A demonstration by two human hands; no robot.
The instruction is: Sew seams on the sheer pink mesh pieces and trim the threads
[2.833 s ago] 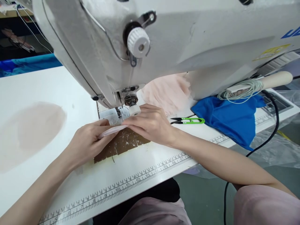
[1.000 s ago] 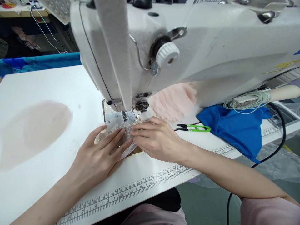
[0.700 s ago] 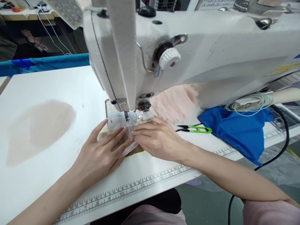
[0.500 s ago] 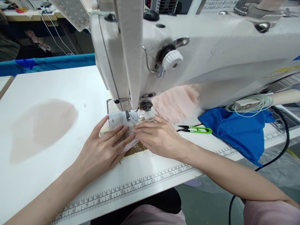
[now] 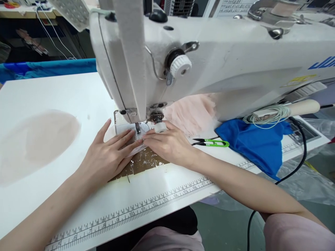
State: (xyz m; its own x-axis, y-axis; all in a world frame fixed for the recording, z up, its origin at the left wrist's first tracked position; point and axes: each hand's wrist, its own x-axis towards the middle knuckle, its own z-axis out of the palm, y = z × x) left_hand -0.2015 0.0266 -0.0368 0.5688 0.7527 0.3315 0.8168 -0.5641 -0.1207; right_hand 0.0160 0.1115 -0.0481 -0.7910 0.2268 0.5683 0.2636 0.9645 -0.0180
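Note:
A thin, sheer whitish fabric (image 5: 137,149) lies beneath the presser foot (image 5: 138,129) of a white sewing machine (image 5: 222,59). Left of the foot, my left hand (image 5: 110,153) rests flat, its fingers stretched out and their tips on the fabric. My right hand (image 5: 170,143) is closed at the fabric's right side, fingers together and pinching its edge close to the needle. The exact grip is partly hidden under those fingers. In front of both hands shows a brown, tape-covered plate (image 5: 146,162) set in the table.
A sheer oval fabric piece (image 5: 49,143) lies on the white table at left. Gathered pale pink fabric (image 5: 191,113) sits behind my right hand. Green thread snips (image 5: 213,143) and a blue cloth (image 5: 253,143) lie to the right. A printed ruler (image 5: 136,211) follows the front edge.
The sheer fabric has moved back toward the foot, and more of the brown plate shows in front of it. Both hands have moved slightly with it. The whole view has shifted a little.

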